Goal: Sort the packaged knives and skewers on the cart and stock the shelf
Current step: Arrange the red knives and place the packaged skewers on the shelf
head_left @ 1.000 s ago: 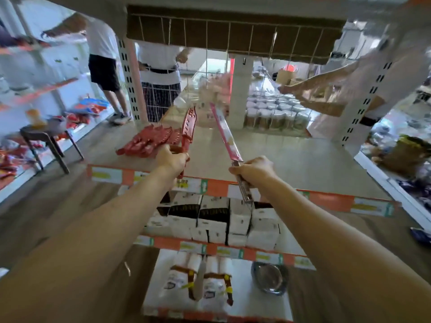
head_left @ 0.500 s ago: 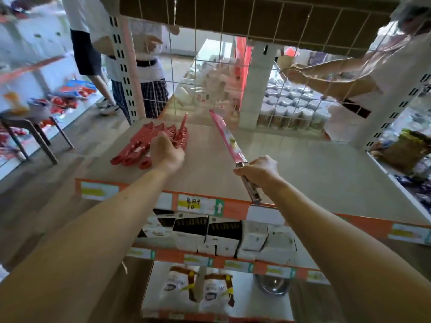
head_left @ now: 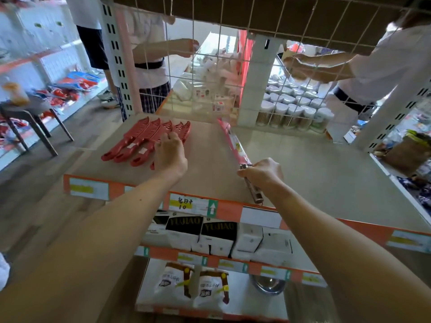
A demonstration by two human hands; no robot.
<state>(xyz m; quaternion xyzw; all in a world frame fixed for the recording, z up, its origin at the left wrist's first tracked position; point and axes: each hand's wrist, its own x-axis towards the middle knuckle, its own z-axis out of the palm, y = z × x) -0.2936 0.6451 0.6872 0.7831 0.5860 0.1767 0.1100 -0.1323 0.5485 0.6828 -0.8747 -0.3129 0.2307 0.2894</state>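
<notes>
Pink-sleeved knife (head_left: pixel 233 145) runs lengthwise from centre frame up and slightly left, tip toward the wire grid (head_left: pixel 193 66), its metal handle poking back past the front edge of the shelf (head_left: pixel 303 173). My right hand (head_left: pixel 262 174) is fisted round that handle, arm stretched forward. My left hand (head_left: pixel 171 153), palm down, covers the nearest of the red knives (head_left: pixel 144 141) fanned at the shelf's left; whether it grips one I cannot tell.
</notes>
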